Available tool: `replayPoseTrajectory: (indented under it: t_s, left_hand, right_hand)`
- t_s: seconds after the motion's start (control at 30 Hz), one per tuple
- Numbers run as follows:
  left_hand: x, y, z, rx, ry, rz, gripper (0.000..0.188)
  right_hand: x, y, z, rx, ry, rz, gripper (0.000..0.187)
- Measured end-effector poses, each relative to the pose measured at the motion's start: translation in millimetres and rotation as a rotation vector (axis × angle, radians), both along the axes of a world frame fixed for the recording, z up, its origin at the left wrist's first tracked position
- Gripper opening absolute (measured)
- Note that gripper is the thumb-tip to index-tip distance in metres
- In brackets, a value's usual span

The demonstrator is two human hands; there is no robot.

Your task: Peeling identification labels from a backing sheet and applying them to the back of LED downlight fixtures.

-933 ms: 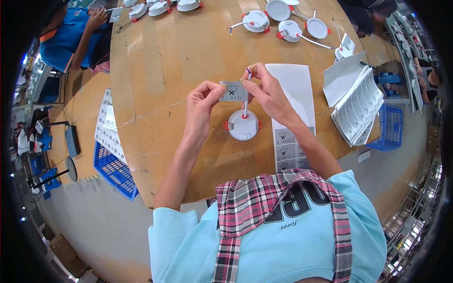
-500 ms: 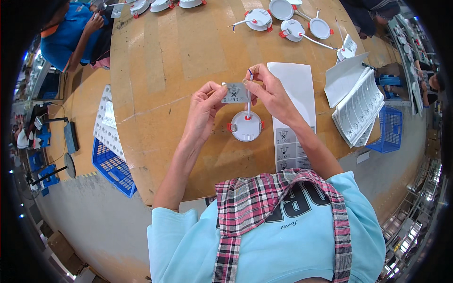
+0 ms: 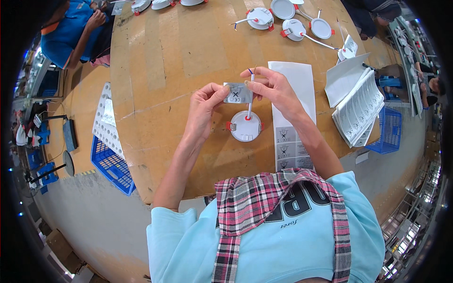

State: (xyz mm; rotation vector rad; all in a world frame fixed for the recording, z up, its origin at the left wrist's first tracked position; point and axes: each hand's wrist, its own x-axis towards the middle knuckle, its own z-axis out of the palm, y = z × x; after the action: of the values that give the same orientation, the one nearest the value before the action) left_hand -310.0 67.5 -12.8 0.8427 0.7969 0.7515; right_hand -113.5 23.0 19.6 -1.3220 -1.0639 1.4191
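Between my hands a small grey printed label (image 3: 238, 93) is stretched across the upper end of a white cable (image 3: 250, 108). My left hand (image 3: 207, 101) pinches the label's left end with thumb and fingers. At its right end, my right hand (image 3: 271, 92) presses thumb against fingers on the label, close to the cable, whose thin bare wires stick up above. The cable rises from a round white downlight (image 3: 246, 127) with red-tipped spring clips, lying back side up on the table. Beside it on the right lies a sheet of labels (image 3: 288, 141), its upper part bare backing.
Several white downlights (image 3: 259, 20) with cables lie at the far side of the wooden table (image 3: 160, 94). A stack of label sheets (image 3: 358, 111) sits at the right edge. Blue crates (image 3: 111, 165) stand below the table. A person in a blue shirt (image 3: 66, 35) works at far left.
My right hand's fingers have loosened from around the cable and now extend, while the thumb stays at the label. The label has shifted very slightly right; the downlight stays in place.
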Motion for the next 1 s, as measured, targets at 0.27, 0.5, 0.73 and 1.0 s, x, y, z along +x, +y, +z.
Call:
replayPoseTrajectory:
  t_s: [0.27,0.5,0.73,1.0]
  left_hand:
    - [2.6,-4.2,2.6,0.068,0.013,0.003,0.018]
    - [10.4,-11.0,-0.7,0.001,-0.059,0.078,0.018]
    - [11.3,-6.3,4.7,0.085,-0.031,0.124,0.017]
    - [9.2,-7.3,-10.2,0.097,0.007,0.100,0.015]
  right_hand:
    - [2.6,-0.8,-10.9,-0.133,0.050,0.002,0.024]
    - [-4.0,-4.0,-11.8,-0.022,-0.027,-0.086,0.027]
    - [-7.3,-0.2,-10.0,0.010,-0.020,-0.018,0.024]
    - [-2.7,-0.8,-15.3,0.022,-0.061,-0.020,0.022]
